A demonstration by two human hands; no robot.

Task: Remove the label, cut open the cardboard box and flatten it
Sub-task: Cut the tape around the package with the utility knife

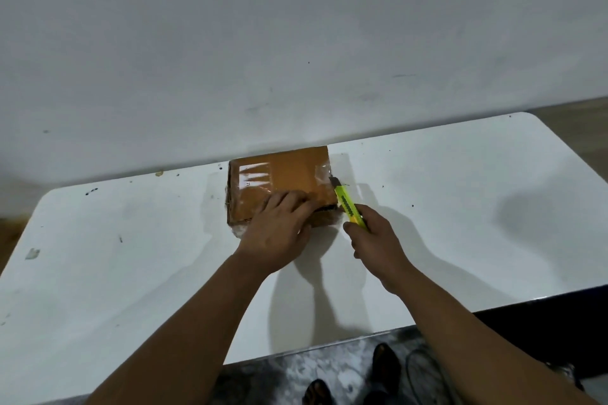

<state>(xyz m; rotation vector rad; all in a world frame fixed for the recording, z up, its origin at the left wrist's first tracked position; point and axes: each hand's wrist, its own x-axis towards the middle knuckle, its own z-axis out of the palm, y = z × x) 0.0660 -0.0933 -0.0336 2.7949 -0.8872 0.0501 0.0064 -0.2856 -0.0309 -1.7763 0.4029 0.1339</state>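
a brown cardboard box [279, 184] is seen lying flat on a white surface [131, 256], pushed up against the grey wall [296, 43] at the surface's far edge, at about 12 o'clock from the hands. clear tape [255, 176] is stretched over the box's top, with glare on it toward 10 o'clock, and another glossy patch is seen near the box's right end. whether a label remains under the tape cannot be told.

the left hand [279, 230] is laid palm down on the near part of the box's top, the fingers spread flat and pressed on the cardboard, nothing being gripped. the near right corner of the box, just past the fingertips, looks dark and roughened.

the right hand [375, 237] is curled closed around the lower end of a yellow-green utility knife [348, 207]. the knife is angled toward 11 o'clock, and its dark tip is held against the right side edge of the box, at 3 o'clock from the box's middle. the blade itself is too small to be made out.

small dark specks are scattered over the surface, and a scrap of tape [32, 253] is stuck near its left edge at 9 o'clock. below the surface's near edge, at 6 o'clock, a mottled floor [296, 368] and the person's feet [317, 393] in dark sandals are seen.
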